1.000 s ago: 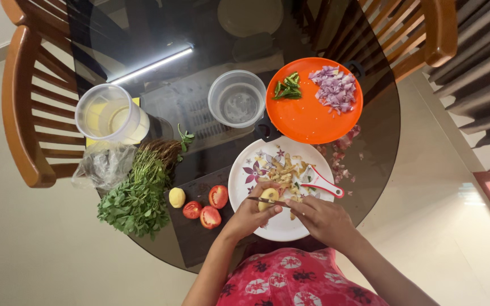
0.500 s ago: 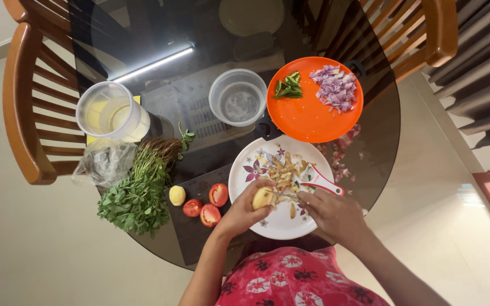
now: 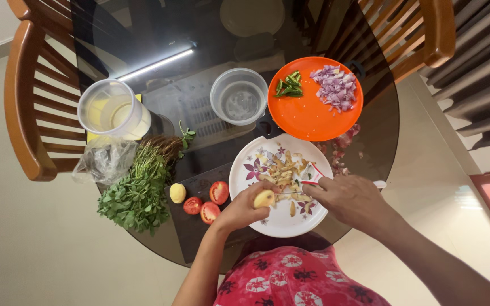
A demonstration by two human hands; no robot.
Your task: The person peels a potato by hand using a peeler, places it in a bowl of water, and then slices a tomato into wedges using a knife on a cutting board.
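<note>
Shifted slightly lower, left hand (image 3: 244, 208) grips a potato (image 3: 264, 198); right hand (image 3: 344, 198) holds the peeler (image 3: 311, 173) beside it, risking nicked fingers.

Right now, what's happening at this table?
A person is peeling a small potato over a white flowered plate already strewn with peelings. The left hand has the potato in its grip; the right hand works a peeler against it. Tomatoes, a bunch of greens and an orange plate of chopped onion sit nearby.
</note>
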